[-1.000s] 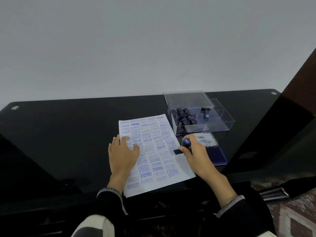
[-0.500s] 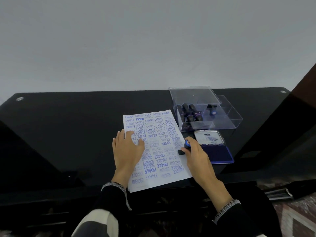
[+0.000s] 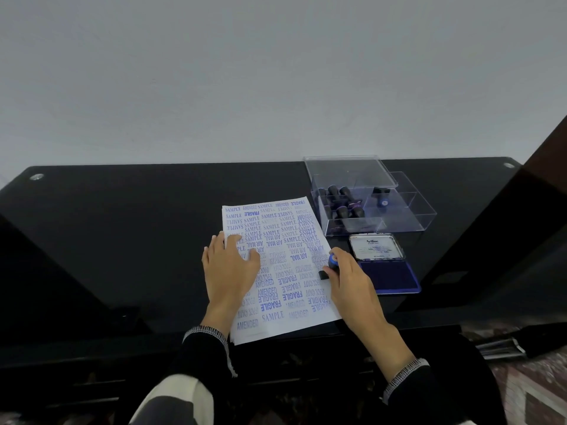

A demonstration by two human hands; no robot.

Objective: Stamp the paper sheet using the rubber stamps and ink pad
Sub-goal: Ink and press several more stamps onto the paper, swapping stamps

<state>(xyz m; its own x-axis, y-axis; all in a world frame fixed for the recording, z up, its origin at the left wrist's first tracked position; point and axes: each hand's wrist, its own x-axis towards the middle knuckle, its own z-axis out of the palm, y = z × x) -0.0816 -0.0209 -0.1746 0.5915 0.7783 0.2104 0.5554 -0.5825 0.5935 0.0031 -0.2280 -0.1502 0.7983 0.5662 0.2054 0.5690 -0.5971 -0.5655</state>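
Pressing my left hand [image 3: 228,268] flat, fingers straight, I pin the paper [image 3: 277,265] to the black table [image 3: 122,228]; the sheet is crowded with blue prints such as SAMPLE, FRAGILE and AIR MAIL. My right hand [image 3: 352,282] curls round a blue-topped stamp [image 3: 329,265], its base down on the sheet's right edge. Just right of it lies the open ink pad [image 3: 388,276], and behind that a clear box [image 3: 372,207] holding more stamps [image 3: 342,204].
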